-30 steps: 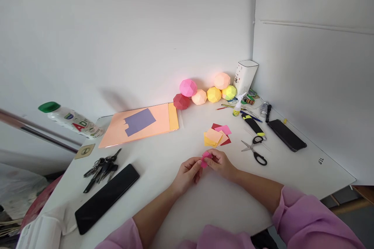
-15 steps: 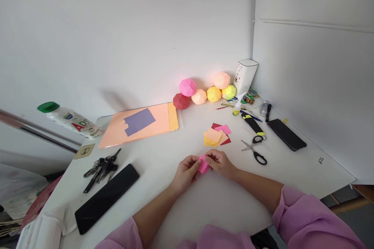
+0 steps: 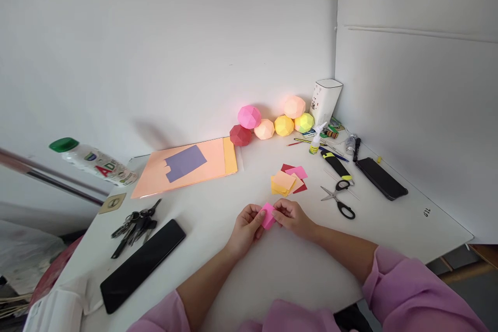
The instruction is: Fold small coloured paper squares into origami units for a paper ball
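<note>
Between my two hands is a small pink piece of paper, held just above the table. My left hand pinches its left side with thumb and fingers. On the right edge, my right hand grips the same paper with its fingertips. Some fingers behind the paper are hidden. Right beyond my hands lies a loose pile of small paper squares in peach, yellow, red and pink. Black-handled scissors lie open to the right of the pile.
Faceted paper balls line the wall. A glue bottle, utility knife and black case stand or lie at right. To the left are peach sheets, keys, a black phone and a tilted-looking white bottle.
The pink paper has turned slightly in my fingers and shows a flatter, wider face. Both hands stay nearly in place; the view has shifted a little.
</note>
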`<state>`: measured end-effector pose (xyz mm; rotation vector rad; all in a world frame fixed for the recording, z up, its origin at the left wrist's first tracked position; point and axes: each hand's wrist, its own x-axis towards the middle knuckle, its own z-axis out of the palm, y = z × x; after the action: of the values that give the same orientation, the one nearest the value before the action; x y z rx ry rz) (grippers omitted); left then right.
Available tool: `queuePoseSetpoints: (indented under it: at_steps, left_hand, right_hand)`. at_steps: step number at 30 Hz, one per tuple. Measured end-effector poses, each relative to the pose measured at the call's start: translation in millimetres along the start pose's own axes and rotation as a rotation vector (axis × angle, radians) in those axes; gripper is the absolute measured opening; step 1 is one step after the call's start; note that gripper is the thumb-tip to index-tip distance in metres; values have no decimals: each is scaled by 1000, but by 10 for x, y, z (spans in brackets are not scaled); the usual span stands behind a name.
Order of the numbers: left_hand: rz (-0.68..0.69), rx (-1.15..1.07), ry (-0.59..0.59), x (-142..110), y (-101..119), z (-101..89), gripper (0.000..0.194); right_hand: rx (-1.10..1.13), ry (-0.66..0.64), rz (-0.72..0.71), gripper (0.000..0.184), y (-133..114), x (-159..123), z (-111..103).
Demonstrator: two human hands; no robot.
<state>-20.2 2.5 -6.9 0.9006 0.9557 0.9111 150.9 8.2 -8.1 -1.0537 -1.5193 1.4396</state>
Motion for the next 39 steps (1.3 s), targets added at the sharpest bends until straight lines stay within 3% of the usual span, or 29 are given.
queuePoseSetpoints:
  at_steps: [8,14,24,33,39]
  left_hand:
    - [-10,-198,-60,8,17,-16,32]
    - [-6,-229,-87,10,25,-46,30]
    - [3,-372,-15,33,63,-55,32]
    - [80,-313,-20,48,-43,-62,10]
    - [45,-286,-45,39,-61,-81,34]
  right_hand:
    - [62,-43,5,27,4,0,-27]
    - [78,-82,-23,24,-41,21,-54]
    - [116,-83,-13,21,-8,34,-71]
    - [79,-61,7,21,-77,15,-45]
    - [-21,-5,-46,22,-28,13,-15]
